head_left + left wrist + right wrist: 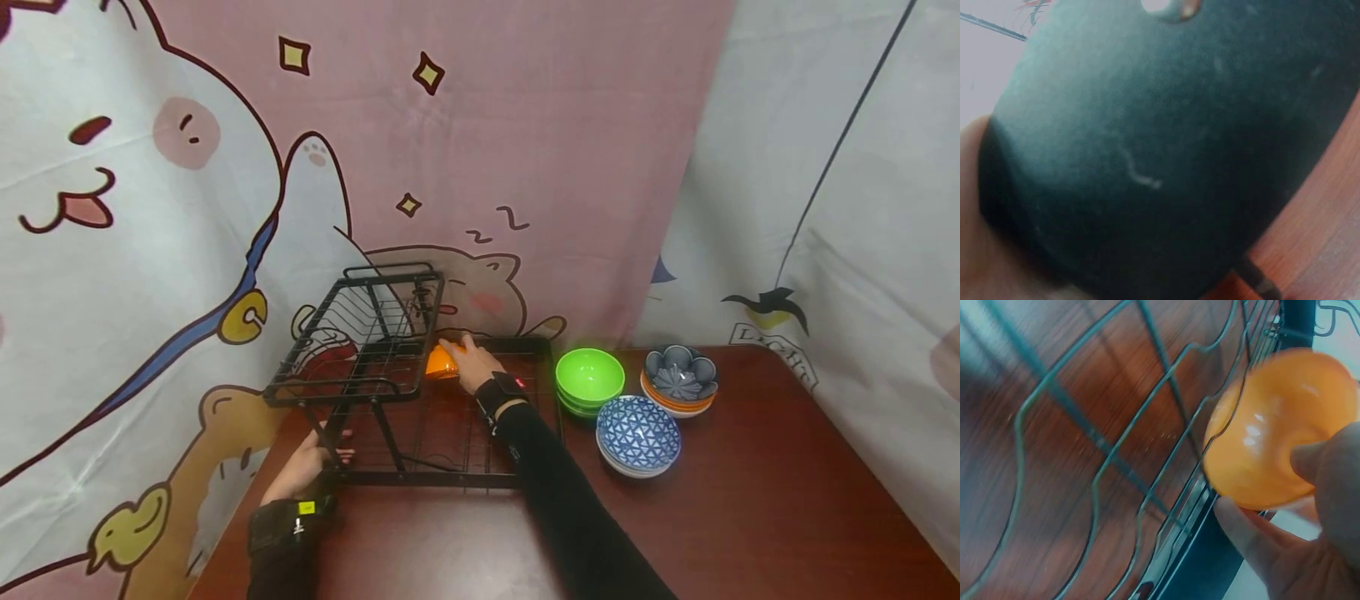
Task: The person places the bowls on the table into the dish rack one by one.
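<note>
Two hands at a black wire dish rack (pixel 360 333) on our brown worktop (pixel 750 500). Right hand (pixel 474 363) reaches onto the rack's lower tier, grip closed around a small orange bowl (pixel 1279 425), thumb and fingers on its underside, bowl tilted against the wires at the back. Left hand (pixel 303 467) grips the rack's front left leg. Beside the rack, well apart from the hands: green bowls (pixel 589 377), blue patterned bowls (pixel 637 433), flower-shaped dishes (pixel 679 375).
</note>
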Action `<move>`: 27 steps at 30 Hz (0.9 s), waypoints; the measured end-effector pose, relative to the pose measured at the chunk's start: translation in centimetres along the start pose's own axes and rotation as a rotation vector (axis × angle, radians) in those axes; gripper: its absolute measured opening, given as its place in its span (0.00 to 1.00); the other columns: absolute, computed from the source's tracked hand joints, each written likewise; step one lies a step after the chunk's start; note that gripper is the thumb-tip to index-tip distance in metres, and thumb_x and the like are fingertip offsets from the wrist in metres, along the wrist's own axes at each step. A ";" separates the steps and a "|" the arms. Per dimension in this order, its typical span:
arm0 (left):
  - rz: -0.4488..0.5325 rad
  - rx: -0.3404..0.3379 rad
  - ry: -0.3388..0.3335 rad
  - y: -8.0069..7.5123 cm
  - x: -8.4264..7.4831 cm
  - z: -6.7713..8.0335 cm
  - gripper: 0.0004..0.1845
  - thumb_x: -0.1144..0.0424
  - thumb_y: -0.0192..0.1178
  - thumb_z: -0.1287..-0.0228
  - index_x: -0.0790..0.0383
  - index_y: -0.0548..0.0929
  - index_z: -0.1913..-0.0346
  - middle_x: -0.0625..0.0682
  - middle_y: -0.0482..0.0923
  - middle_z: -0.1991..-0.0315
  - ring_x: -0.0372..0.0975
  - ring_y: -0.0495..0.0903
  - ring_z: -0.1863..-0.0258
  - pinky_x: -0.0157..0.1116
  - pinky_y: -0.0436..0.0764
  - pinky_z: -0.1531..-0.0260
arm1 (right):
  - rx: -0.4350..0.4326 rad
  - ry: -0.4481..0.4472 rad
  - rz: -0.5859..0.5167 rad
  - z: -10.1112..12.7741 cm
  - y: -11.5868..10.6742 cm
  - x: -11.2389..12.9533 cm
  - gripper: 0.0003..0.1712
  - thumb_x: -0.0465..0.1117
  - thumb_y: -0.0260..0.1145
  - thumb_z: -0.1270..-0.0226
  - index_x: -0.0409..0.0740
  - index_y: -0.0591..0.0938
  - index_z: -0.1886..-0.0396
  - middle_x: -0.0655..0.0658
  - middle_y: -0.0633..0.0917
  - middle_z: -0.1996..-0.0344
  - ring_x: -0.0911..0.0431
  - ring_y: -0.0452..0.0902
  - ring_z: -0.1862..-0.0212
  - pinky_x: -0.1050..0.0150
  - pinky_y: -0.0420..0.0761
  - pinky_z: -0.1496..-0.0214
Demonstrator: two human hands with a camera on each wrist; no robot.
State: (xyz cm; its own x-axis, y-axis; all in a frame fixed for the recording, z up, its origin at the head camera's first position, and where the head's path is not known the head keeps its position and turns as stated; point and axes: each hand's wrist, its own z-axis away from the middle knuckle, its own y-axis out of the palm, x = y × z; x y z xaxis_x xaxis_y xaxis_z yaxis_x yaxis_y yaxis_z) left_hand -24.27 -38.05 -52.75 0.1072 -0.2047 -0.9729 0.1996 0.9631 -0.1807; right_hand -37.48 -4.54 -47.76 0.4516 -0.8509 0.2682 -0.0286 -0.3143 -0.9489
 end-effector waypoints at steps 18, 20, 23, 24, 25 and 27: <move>-0.195 -0.082 -0.005 0.0 0.4 -0.7 0.29 0.77 0.39 0.35 0.70 0.58 0.30 0.72 0.67 0.34 0.54 0.69 0.38 0.27 0.73 0.53 | -0.004 0.089 0.022 0.4 -0.5 0.1 0.41 0.41 0.61 0.31 0.56 0.56 0.22 0.36 0.75 0.42 0.49 0.80 0.69 0.58 0.81 0.68; -0.221 -0.085 0.002 -0.1 0.3 -0.6 0.28 0.77 0.38 0.35 0.70 0.58 0.30 0.72 0.67 0.34 0.55 0.69 0.38 0.26 0.73 0.53 | 0.003 0.082 -0.012 0.4 -0.2 0.2 0.46 0.39 0.64 0.35 0.60 0.53 0.22 0.36 0.75 0.43 0.52 0.76 0.75 0.61 0.77 0.75; -0.236 -0.082 0.001 -0.1 0.2 -0.4 0.28 0.76 0.37 0.34 0.70 0.57 0.30 0.72 0.66 0.34 0.51 0.73 0.42 0.27 0.73 0.54 | 0.014 0.074 -0.025 0.5 0.2 0.2 0.51 0.38 0.66 0.38 0.61 0.50 0.21 0.35 0.74 0.43 0.54 0.72 0.78 0.63 0.72 0.78; -0.221 -0.081 -0.001 -0.1 0.2 -0.3 0.28 0.76 0.37 0.34 0.71 0.57 0.30 0.73 0.66 0.34 0.49 0.77 0.46 0.29 0.75 0.55 | 0.017 0.074 -0.027 0.5 0.2 0.2 0.51 0.38 0.66 0.39 0.61 0.50 0.21 0.36 0.73 0.43 0.55 0.72 0.77 0.63 0.72 0.77; -0.203 -0.071 0.003 -0.1 0.2 -0.3 0.28 0.76 0.37 0.34 0.71 0.56 0.30 0.74 0.65 0.34 0.47 0.78 0.48 0.29 0.76 0.55 | 0.023 0.070 -0.028 0.5 0.2 0.2 0.52 0.38 0.66 0.39 0.61 0.49 0.21 0.37 0.73 0.43 0.55 0.72 0.78 0.64 0.72 0.78; -0.158 -0.072 0.001 0.0 0.3 -0.4 0.27 0.77 0.37 0.34 0.72 0.56 0.31 0.75 0.64 0.34 0.41 0.81 0.55 0.31 0.78 0.57 | 0.029 0.064 -0.032 0.6 0.0 0.0 0.52 0.38 0.66 0.41 0.62 0.49 0.21 0.38 0.73 0.42 0.55 0.72 0.78 0.64 0.71 0.78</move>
State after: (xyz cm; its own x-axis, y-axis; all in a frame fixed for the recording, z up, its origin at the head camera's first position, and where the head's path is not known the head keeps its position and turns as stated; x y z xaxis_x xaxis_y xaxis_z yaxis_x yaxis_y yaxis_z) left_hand -24.64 -38.05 -53.14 0.0791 -0.3545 -0.9317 0.1433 0.9290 -0.3413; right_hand -36.92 -4.27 -47.89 0.3936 -0.8664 0.3074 0.0112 -0.3299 -0.9440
